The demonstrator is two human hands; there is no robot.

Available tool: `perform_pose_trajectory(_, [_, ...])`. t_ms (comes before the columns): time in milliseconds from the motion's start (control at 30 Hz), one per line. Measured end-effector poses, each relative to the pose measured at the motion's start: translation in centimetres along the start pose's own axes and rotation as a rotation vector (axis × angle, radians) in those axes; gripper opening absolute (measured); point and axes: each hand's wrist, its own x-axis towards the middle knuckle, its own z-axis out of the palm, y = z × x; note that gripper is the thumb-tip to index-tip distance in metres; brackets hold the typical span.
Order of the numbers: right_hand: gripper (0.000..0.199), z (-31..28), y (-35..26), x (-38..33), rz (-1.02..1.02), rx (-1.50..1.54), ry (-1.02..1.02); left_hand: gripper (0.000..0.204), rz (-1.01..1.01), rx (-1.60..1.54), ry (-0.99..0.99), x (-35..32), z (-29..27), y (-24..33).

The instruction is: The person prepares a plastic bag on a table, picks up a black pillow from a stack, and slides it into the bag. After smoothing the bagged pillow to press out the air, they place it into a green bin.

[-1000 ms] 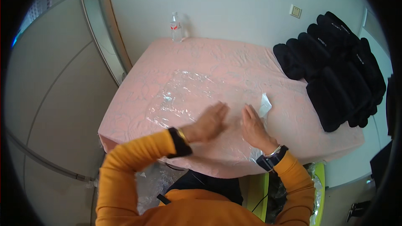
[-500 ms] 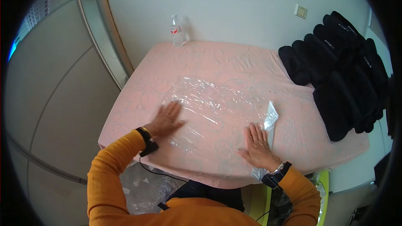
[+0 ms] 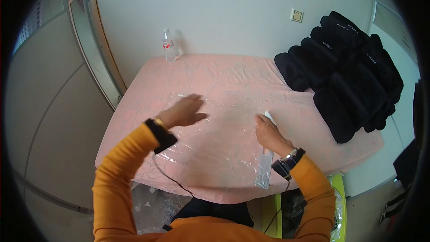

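Observation:
A clear plastic bag [image 3: 224, 152] lies spread over the pink patterned cloth, showing mostly as shiny glints. Along its right side runs a whitish adhesive strip [image 3: 264, 170]. My right hand [image 3: 271, 135] has its fingers curled together at the upper part of this strip, pinching the bag's edge. Over the left part of the bag is my left hand [image 3: 183, 111], fingers stretched out and thumb apart, holding nothing. It is slightly blurred, and whether it touches the plastic I cannot tell. Both wrists wear black straps with devices.
The pink cloth [image 3: 215, 71] covers the table. A clear bottle [image 3: 169, 45] stands at its far left corner, and black padded items [image 3: 340, 80] are piled at the right. Below the near edge are crumpled clear plastic [image 3: 154, 208] and a yellow-green container [image 3: 339, 197].
My left hand has lifted from lying flat and shifted up the bag. My right hand has gone from flat to curled at the strip, which now lies lower. The view has also shifted.

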Motion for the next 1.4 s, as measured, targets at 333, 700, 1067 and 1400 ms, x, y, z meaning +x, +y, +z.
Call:
perform_pose_trajectory(333, [0.074,5.9,6.0,4.9,0.073,-0.257,-0.053,0.076,-0.016,-0.264,-0.095,7.0,13.3,7.6])
perform_pose_trajectory(700, [0.085,5.1,5.7,4.6,0.188,-0.276,-0.182,0.079,-0.463,-0.108,-0.327,0.4,9.1,-8.8])
perform_pose_trajectory(1067, [0.085,4.6,8.5,4.4,0.499,-0.184,0.090,0.081,-0.590,-0.084,-0.283,-1.0,7.8,-10.0])
perform_pose_trajectory(1400, [0.077,5.0,-0.8,-4.7,-0.138,-0.273,-0.134,0.076,0.124,-0.164,-0.312,4.7,9.0,5.6])
